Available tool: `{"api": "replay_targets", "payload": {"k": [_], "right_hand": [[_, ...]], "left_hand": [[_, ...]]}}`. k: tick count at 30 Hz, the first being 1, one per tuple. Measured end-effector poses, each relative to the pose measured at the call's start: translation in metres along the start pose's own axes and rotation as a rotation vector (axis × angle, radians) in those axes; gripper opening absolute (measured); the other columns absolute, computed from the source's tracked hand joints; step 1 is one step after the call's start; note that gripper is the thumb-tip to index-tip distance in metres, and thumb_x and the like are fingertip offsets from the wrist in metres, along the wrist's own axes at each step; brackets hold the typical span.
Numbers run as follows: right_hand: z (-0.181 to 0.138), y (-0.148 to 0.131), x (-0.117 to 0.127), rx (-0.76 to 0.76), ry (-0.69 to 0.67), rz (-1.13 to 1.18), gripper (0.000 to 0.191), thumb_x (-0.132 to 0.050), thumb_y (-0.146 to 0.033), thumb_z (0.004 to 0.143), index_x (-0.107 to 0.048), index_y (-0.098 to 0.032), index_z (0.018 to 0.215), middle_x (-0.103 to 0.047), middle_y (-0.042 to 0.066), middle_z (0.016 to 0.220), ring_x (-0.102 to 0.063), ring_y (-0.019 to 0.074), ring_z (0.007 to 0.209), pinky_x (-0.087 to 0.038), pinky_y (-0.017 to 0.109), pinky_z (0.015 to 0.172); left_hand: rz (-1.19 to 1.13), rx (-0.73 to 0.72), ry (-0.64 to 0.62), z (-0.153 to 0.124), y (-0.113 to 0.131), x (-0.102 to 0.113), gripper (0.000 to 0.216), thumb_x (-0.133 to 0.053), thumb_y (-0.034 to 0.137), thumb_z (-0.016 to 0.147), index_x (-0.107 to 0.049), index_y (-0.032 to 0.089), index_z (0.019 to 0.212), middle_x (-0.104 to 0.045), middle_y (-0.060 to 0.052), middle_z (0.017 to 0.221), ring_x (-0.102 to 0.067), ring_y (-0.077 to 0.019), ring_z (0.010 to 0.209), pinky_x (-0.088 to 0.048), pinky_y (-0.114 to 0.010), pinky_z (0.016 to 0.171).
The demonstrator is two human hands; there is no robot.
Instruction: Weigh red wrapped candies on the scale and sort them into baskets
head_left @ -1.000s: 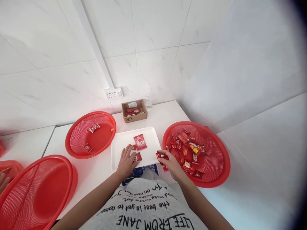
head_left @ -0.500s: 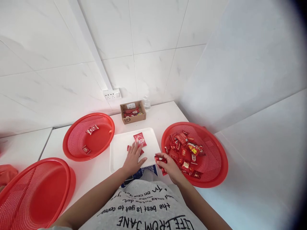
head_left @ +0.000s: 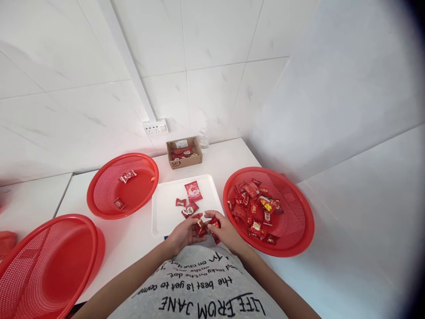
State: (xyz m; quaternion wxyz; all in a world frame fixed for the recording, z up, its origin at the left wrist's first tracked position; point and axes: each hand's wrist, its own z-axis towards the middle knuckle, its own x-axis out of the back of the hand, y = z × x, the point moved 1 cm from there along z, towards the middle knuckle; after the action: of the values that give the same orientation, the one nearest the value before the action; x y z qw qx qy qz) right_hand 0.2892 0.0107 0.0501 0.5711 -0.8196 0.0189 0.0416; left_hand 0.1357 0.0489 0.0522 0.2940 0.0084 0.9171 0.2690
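Note:
My left hand (head_left: 186, 232) and my right hand (head_left: 224, 229) meet over the near edge of a white tray (head_left: 165, 212). Both pinch small red wrapped candies (head_left: 206, 227) between their fingertips. On the tray lie a larger red packet (head_left: 193, 192) and two small red candies (head_left: 186, 207). To the right stands a red mesh basket (head_left: 297, 230) holding several red candy packets (head_left: 255, 206). Part of a scale with a blue panel shows under the tray's near edge.
A second red basket (head_left: 99, 195) at the left holds three candies. A third, larger red basket (head_left: 43, 266) sits at the near left. A small cardboard box (head_left: 183, 153) with red packets and a clear bottle (head_left: 204, 140) stand by the tiled wall.
My left hand has drawn back from the candies on the tray toward my body. My right hand has moved left, and the two hands now meet on the candies.

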Motion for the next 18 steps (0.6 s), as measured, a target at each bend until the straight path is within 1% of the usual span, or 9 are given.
{"api": "replay_targets", "payload": {"k": [3, 7, 9, 11, 13, 15, 17, 18], "right_hand": [[-0.003, 0.004, 0.006, -0.057, 0.011, 0.050, 0.037, -0.057, -0.023, 0.071, -0.054, -0.022, 0.108, -0.058, 0.007, 0.113, -0.061, 0.0172, 0.093, -0.048, 0.035, 0.081], [-0.010, 0.006, 0.016, -0.104, 0.044, 0.106, 0.039, -0.060, -0.024, 0.070, -0.053, -0.020, 0.108, -0.061, 0.008, 0.107, -0.061, 0.0172, 0.092, -0.048, 0.036, 0.083], [-0.012, 0.007, 0.028, -0.112, 0.062, 0.132, 0.040, -0.060, -0.023, 0.070, -0.052, -0.020, 0.109, -0.062, 0.007, 0.104, -0.062, 0.0166, 0.090, -0.047, 0.036, 0.085], [-0.012, 0.006, 0.048, -0.103, 0.102, 0.109, 0.040, -0.058, -0.022, 0.071, -0.052, -0.020, 0.110, -0.062, 0.007, 0.105, -0.063, 0.0165, 0.089, -0.047, 0.036, 0.085], [-0.012, 0.005, 0.074, -0.083, 0.187, 0.027, 0.038, -0.052, -0.021, 0.074, -0.052, -0.021, 0.112, -0.061, 0.007, 0.108, -0.063, 0.0167, 0.089, -0.048, 0.036, 0.083], [-0.009, 0.007, 0.101, -0.071, 0.319, -0.131, 0.038, -0.046, -0.019, 0.077, -0.051, -0.021, 0.115, -0.060, 0.008, 0.113, -0.061, 0.0173, 0.092, -0.047, 0.036, 0.084], [-0.004, 0.014, 0.122, -0.073, 0.405, -0.416, 0.041, -0.044, -0.018, 0.078, -0.051, -0.019, 0.119, -0.058, 0.010, 0.118, -0.056, 0.0194, 0.104, -0.042, 0.036, 0.091], [0.001, 0.020, 0.128, -0.080, 0.403, -0.567, 0.043, -0.045, -0.018, 0.078, -0.050, -0.017, 0.121, -0.055, 0.011, 0.123, -0.052, 0.0209, 0.112, -0.038, 0.036, 0.095]], "left_hand": [[-0.056, -0.025, 0.050, -0.011, 0.003, 0.002, 0.033, -0.054, 0.021, 0.078, -0.051, 0.017, 0.111, -0.066, -0.007, 0.092, -0.064, -0.0161, 0.076, -0.053, -0.030, 0.069], [0.019, -0.080, 0.152, -0.022, 0.002, 0.009, 0.024, -0.059, 0.027, 0.079, -0.055, 0.017, 0.101, -0.065, -0.006, 0.091, -0.061, -0.0134, 0.069, -0.053, -0.027, 0.062], [0.049, -0.094, 0.180, -0.024, -0.001, 0.012, 0.023, -0.061, 0.029, 0.078, -0.056, 0.018, 0.098, -0.065, -0.005, 0.090, -0.062, -0.0137, 0.071, -0.052, -0.027, 0.063], [0.081, -0.113, 0.186, -0.025, -0.003, 0.014, 0.024, -0.063, 0.029, 0.077, -0.055, 0.018, 0.097, -0.065, -0.005, 0.088, -0.062, -0.0142, 0.073, -0.052, -0.027, 0.065], [0.128, -0.139, 0.169, -0.026, -0.004, 0.015, 0.026, -0.064, 0.032, 0.076, -0.055, 0.018, 0.097, -0.065, -0.004, 0.084, -0.062, -0.0142, 0.073, -0.050, -0.026, 0.065], [0.191, -0.174, 0.173, -0.027, -0.003, 0.013, 0.028, -0.063, 0.038, 0.077, -0.054, 0.018, 0.094, -0.065, -0.002, 0.077, -0.061, -0.0131, 0.068, -0.048, -0.024, 0.061], [0.249, -0.205, 0.199, -0.029, -0.001, 0.012, 0.029, -0.059, 0.044, 0.078, -0.054, 0.018, 0.090, -0.064, -0.001, 0.071, -0.059, -0.0120, 0.063, -0.046, -0.022, 0.056], [0.271, -0.214, 0.212, -0.029, -0.001, 0.011, 0.030, -0.058, 0.046, 0.078, -0.053, 0.018, 0.088, -0.063, 0.000, 0.070, -0.059, -0.0117, 0.062, -0.045, -0.022, 0.055]]}}
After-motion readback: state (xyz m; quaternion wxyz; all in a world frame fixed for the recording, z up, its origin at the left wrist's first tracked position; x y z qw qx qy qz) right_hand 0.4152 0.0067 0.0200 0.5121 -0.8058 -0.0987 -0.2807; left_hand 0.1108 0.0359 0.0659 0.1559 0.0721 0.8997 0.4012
